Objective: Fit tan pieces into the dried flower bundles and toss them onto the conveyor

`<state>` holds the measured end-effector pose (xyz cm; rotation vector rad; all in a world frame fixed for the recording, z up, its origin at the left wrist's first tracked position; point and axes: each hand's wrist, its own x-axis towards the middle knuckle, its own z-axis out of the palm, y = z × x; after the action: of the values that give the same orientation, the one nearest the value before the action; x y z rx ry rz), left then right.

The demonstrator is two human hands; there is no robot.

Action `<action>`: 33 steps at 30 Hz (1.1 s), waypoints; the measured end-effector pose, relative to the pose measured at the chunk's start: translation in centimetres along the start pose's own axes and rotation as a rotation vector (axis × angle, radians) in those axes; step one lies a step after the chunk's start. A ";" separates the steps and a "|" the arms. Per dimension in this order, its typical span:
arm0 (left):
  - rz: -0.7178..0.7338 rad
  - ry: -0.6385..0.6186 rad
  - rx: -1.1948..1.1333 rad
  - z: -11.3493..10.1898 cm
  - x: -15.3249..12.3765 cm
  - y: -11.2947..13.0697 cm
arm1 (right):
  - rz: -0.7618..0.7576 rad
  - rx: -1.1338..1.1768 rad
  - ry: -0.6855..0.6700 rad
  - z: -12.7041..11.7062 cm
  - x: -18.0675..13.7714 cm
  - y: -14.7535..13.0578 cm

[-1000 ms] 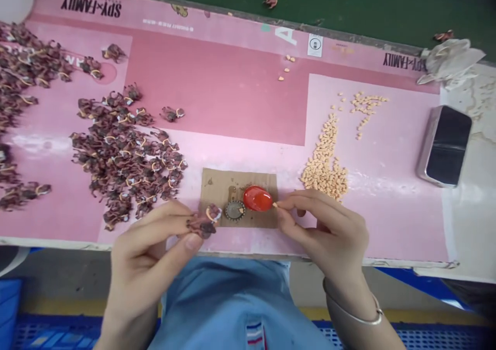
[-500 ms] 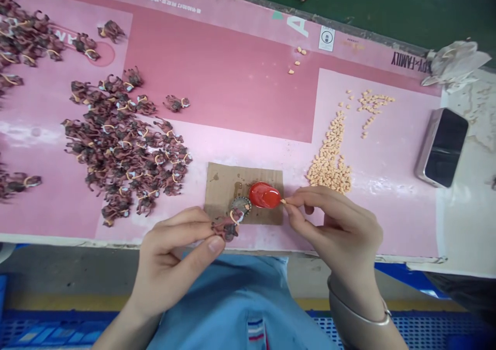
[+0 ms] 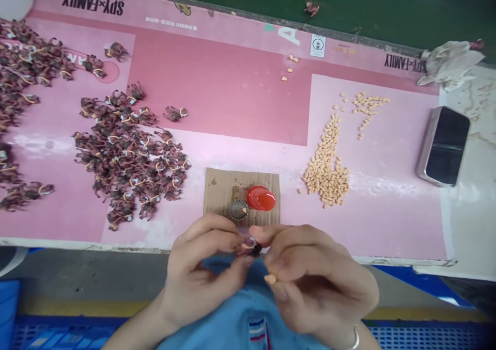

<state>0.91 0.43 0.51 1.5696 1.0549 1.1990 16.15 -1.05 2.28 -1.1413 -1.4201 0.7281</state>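
Between the thumb and fingers of my left hand (image 3: pixel 211 259) is a small brown figurine (image 3: pixel 246 247) with a pale yellow band on it. My right hand (image 3: pixel 318 275) pinches a tiny beige piece (image 3: pixel 270 279) between thumb and finger, while another of its fingertips meets the figurine. Just beyond the hands lies a piece of brown cardboard (image 3: pixel 219 185). On it sit a red cap-like dish (image 3: pixel 261 198) with a glossy surface and a round dark metal cap (image 3: pixel 238 210) with a beige bit inside.
A heap of similar figurines (image 3: pixel 132 154) covers the left of the pink table mat (image 3: pixel 220 81), with more at the far left. Loose beige pieces (image 3: pixel 327 177) are piled at right. A phone (image 3: pixel 444 146) and crumpled plastic (image 3: pixel 445 66) lie along the right side.
Both hands have come closer to my body and together. My right hand has left the red dish with the beige piece and now meets the figurine. The view has shifted slightly.
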 end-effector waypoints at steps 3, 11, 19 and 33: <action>-0.037 -0.054 0.098 -0.2 0.4 0.8 | -0.034 -0.027 -0.173 -0.6 0.2 -0.4; 0.041 -0.157 0.326 -1.6 -0.1 0.9 | -0.040 -0.065 -0.138 -1.8 1.1 -0.2; 0.188 -0.133 0.507 -1.4 -0.6 0.5 | 0.078 -0.049 -0.091 -1.0 0.3 0.4; 0.205 -0.100 0.636 -1.0 -0.4 0.2 | -0.152 -0.512 -0.281 -0.9 -0.3 -0.3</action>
<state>-0.12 0.08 0.79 2.2444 1.3106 0.9442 16.93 -1.56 2.58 -1.3323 -1.9827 0.4360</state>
